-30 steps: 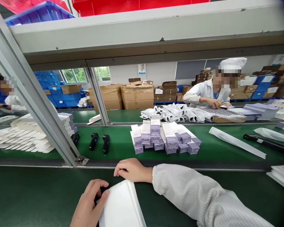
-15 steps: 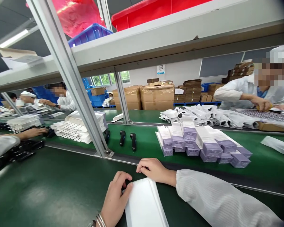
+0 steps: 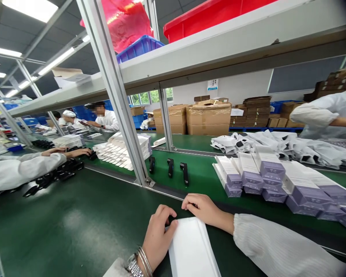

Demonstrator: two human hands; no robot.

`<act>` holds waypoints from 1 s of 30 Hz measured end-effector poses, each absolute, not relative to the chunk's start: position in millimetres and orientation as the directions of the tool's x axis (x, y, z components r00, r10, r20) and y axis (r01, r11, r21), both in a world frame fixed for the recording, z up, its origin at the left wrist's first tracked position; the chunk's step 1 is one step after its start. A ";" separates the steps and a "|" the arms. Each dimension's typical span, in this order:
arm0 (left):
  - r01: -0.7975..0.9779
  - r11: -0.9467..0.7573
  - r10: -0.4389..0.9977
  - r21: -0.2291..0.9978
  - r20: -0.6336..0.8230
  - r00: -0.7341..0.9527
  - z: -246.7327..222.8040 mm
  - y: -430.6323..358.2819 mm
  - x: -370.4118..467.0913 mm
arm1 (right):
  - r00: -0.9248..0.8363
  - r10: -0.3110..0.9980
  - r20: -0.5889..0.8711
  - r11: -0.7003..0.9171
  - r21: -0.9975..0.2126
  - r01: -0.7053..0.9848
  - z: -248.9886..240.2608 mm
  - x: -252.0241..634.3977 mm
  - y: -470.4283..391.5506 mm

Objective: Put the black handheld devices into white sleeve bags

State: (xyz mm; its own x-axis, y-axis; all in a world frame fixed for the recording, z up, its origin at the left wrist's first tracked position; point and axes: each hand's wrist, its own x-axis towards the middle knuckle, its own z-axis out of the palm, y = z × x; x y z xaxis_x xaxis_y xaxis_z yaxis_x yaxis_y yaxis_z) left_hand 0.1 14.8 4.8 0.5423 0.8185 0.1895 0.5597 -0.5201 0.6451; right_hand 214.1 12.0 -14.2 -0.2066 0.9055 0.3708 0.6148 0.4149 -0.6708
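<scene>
A flat white stack [image 3: 192, 246], layered along its right edge, lies on the green bench before me. My left hand [image 3: 160, 232], with a watch and bangles at the wrist, rests at its upper left corner. The thumb touches the edge, and the loosely bent fingers leave a gap. Across the stack's far edge lies my right hand [image 3: 203, 209], in a white sleeve, its fingers loosely curled and pointing left with nothing visible in them. Beyond it, several black handheld devices [image 3: 170, 168] stand spaced out on the green belt.
Purple-and-white boxes [image 3: 273, 171] are piled on the belt at right, with white pouches [image 3: 265, 144] behind. White cartons [image 3: 118, 150] stand past the metal post [image 3: 115, 88]. At left, a co-worker's hand [image 3: 79, 152] reaches by black devices [image 3: 57, 173]. A shelf [image 3: 190, 57] crosses overhead.
The view has turned left, so the scene sits further right. My hands and the white stack keep their places relative to each other. The co-worker at left shows more of both arms.
</scene>
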 end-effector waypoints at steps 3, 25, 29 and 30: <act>0.555 -0.519 0.823 0.650 0.203 0.531 5.3 13.1 -1.0 | -0.215 0.908 0.359 0.411 -0.676 0.612 -14.3 212.4 11.3; 0.560 -0.462 0.862 0.687 0.199 0.466 2.0 2.1 -11.3 | -0.248 0.952 0.180 0.301 -0.697 0.650 -22.8 204.4 7.9; 0.568 -0.460 0.864 0.682 0.197 0.464 1.0 2.2 -11.2 | -0.249 0.949 0.195 0.313 -0.697 0.645 -19.3 203.1 7.1; 0.571 -0.461 0.863 0.680 0.192 0.468 1.2 2.3 -11.0 | -0.249 0.948 0.198 0.315 -0.694 0.647 -18.9 203.0 7.2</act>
State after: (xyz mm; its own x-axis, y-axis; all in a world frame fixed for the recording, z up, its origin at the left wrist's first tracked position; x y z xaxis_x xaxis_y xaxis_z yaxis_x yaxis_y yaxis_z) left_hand -11.0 2.3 1.2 0.4675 0.8629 0.1921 0.5707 -0.4605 0.6799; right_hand 203.0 7.2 -18.9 -0.2492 0.9480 0.1981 0.6469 0.3152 -0.6944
